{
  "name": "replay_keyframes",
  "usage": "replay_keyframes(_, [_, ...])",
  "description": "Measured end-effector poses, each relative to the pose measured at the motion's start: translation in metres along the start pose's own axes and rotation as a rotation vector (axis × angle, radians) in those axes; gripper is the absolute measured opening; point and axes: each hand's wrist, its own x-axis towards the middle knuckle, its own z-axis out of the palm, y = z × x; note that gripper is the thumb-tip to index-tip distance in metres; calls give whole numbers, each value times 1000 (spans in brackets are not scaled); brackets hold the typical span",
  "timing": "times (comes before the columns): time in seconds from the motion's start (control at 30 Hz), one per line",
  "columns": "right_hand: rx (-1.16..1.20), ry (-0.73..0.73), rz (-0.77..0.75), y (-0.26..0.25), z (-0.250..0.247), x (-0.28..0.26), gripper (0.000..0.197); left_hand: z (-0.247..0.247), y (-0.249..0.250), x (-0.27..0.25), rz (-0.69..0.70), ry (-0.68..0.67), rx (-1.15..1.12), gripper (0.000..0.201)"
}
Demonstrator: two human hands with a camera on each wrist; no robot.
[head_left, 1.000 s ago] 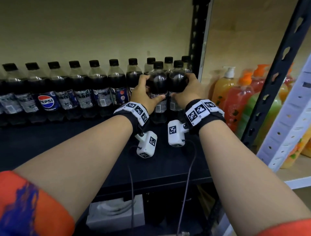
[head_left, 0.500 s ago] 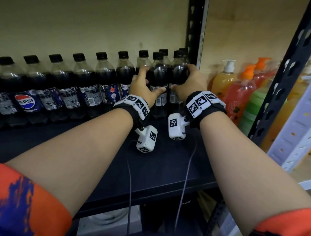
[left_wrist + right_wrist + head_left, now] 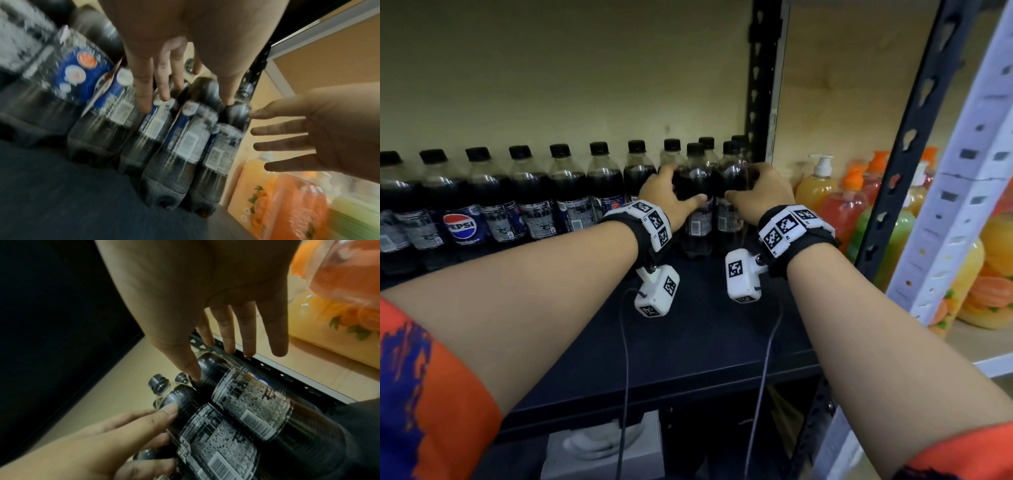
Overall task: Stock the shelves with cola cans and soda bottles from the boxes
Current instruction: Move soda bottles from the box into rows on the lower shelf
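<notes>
While hands (image 3: 717, 202) flank them, dark black-capped cola bottles (image 3: 697, 202) stand upright.

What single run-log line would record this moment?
left hand: open, beside front Pepsi bottle | right hand: open, beside neighbouring front bottle | both bottles upright on black shelf

A: Where does the head view sit?
B: Above and behind both forearms, facing forward and down at the shelf (image 3: 688, 342) and its row of bottles (image 3: 530, 205).
A: And the wrist views?
B: Much nearer. The left wrist one looks along the left hand (image 3: 185, 40) at the bottles' labels; the right wrist one looks along the right hand (image 3: 205, 288), tilted.
A: What do they share?
B: The two front bottles (image 3: 714, 205) and both hands.
</notes>
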Motion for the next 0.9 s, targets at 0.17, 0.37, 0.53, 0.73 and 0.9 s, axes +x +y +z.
replay_keyframes(0.17, [-73,-91,-7,-14,-25,-27,63,-32,14,-25,-8,-122,190,75])
replay_keyframes(0.37, [-273,-337,-126,-30,-48,-74,73,-84,15,-70,-19,-286,353,68])
replay_keyframes(0.53, [-437,-542,-187,-40,-62,-128,91,-117,10,-117,-74,-432,449,71])
replay_keyframes(0.73, [-569,-661,-217,-43,-63,-191,98,-141,9,-177,-194,-608,510,81])
replay_keyframes(0.9, [-547,-766,-207,-42,-66,-239,100,-156,9,-233,-251,-727,544,82])
